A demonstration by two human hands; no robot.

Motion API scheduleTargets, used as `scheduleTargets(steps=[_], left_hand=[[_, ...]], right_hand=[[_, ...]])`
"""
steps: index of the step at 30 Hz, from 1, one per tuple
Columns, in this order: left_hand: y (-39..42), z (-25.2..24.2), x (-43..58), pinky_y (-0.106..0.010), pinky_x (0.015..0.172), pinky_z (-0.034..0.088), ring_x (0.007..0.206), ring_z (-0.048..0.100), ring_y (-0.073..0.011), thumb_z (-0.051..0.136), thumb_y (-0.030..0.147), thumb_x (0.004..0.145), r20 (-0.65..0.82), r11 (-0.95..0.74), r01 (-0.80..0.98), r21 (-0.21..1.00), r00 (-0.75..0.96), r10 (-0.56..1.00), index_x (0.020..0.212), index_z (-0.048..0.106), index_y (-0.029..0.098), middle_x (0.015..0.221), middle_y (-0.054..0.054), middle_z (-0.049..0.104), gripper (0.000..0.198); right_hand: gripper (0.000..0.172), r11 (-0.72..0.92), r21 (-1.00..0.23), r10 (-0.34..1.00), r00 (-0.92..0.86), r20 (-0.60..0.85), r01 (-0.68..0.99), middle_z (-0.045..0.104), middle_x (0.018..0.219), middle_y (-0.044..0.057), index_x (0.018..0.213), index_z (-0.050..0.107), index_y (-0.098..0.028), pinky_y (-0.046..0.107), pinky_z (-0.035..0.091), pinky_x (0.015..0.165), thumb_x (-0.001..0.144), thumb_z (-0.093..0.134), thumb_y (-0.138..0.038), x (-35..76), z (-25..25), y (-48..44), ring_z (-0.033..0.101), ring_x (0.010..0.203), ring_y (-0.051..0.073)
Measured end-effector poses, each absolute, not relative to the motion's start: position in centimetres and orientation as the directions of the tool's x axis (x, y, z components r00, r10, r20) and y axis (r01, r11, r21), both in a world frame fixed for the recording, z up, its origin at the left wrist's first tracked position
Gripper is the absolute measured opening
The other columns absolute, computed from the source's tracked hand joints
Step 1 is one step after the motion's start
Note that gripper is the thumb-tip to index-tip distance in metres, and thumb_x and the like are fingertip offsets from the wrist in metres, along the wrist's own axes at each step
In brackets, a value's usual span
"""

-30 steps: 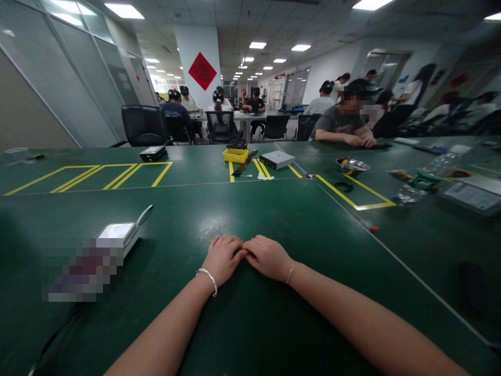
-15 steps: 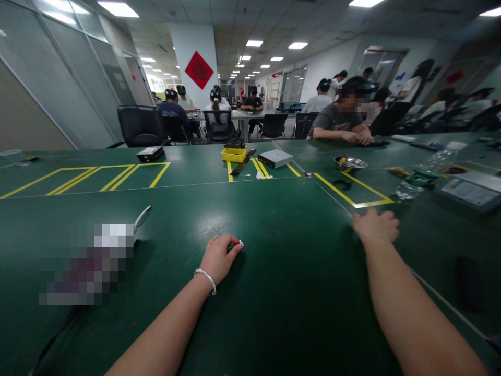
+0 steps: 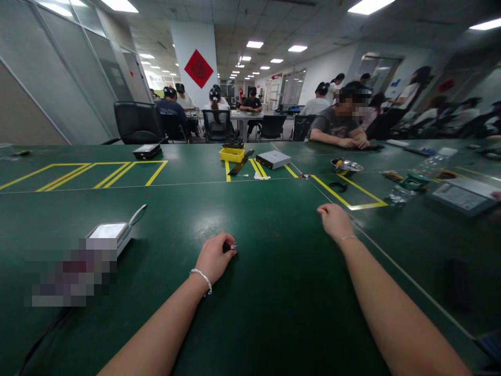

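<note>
At eleven o'clock the left hand (image 3: 214, 257) pinches a silvery piece (image 3: 234, 247): a holding step, I'd guess, wanting steadiness. The right hand (image 3: 337, 223), one o'clock, curls; holding anything, I can't tell.

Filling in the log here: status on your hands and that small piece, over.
Left hand pinching small shiny piece. Right hand apart from it, anything held unclear. Bottle beyond right hand, not between hands.

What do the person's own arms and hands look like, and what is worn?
The left forearm and right forearm are bare, with no sleeves in view. The left hand is ungloved, with a silvery bracelet at the wrist; the right hand is ungloved too, with a thinner bracelet.
</note>
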State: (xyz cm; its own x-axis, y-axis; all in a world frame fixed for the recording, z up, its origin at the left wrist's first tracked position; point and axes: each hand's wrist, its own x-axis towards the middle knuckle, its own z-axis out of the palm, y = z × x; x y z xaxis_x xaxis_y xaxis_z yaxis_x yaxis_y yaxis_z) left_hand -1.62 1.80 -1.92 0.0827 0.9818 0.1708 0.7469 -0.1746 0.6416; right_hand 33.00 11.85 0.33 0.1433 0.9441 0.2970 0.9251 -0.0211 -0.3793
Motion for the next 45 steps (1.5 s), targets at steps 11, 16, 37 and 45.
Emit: scheduleTargets(steps=[11, 16, 37, 45], left_hand=[[1.8, -1.4, -1.4, -0.028, 0.075, 0.043, 0.082, 0.057, -0.0166, 0.039, 0.030, 0.083, 0.176, -0.198, 0.751, 0.629, 0.110, 0.978, 0.085, 0.059, 0.022, 0.084, -0.001, 0.064, 0.021], [1.8, -1.6, -1.5, -0.029, 0.076, 0.042, 0.081, 0.057, -0.0165, 0.044, 0.029, 0.080, 0.179, -0.199, 0.749, 0.632, 0.108, 0.978, 0.085, 0.059, 0.023, 0.083, 0.000, 0.064, 0.017], [1.5, -1.2, -0.7, -0.028, 0.068, 0.041, 0.070, 0.054, -0.0150, 0.058, 0.026, 0.068, 0.261, -0.176, 0.709, 0.683, -0.011, 0.965, 0.073, 0.054, 0.020, 0.073, 0.002, 0.058, 0.009], [1.6, -1.2, -0.4, -0.027, 0.064, 0.040, 0.067, 0.053, -0.0146, 0.059, 0.026, 0.066, 0.270, -0.129, 0.680, 0.722, -0.104, 0.957, 0.069, 0.055, 0.018, 0.069, 0.001, 0.058, 0.009]], right_hand=[[0.017, -0.247, -0.968, 0.892, -0.401, -0.206, -0.052, 0.059, 0.066, 0.001, 0.079, 0.049, -0.017, 0.023, 0.044, 0.055, 0.070, 0.059, -0.026, 16.2, -0.8, 6.0, 0.054, 0.055, 0.008], [0.018, -0.313, -0.938, 0.851, -0.483, -0.207, -0.151, 0.062, 0.070, 0.004, 0.077, 0.053, -0.014, 0.023, 0.045, 0.058, 0.069, 0.062, -0.026, 16.8, -0.8, 6.0, 0.056, 0.058, 0.008], [0.017, 0.188, -0.958, 0.949, -0.290, 0.120, 0.218, 0.063, 0.079, 0.002, 0.080, 0.066, -0.017, 0.029, 0.044, 0.071, 0.068, 0.054, -0.016, 14.6, -1.5, 4.7, 0.056, 0.072, 0.013], [0.030, 0.287, -0.936, 0.927, -0.306, 0.218, 0.203, 0.060, 0.106, 0.006, 0.100, 0.063, -0.018, 0.031, 0.036, 0.092, 0.074, 0.048, -0.018, 13.5, -2.0, 3.5, 0.052, 0.099, 0.015]])
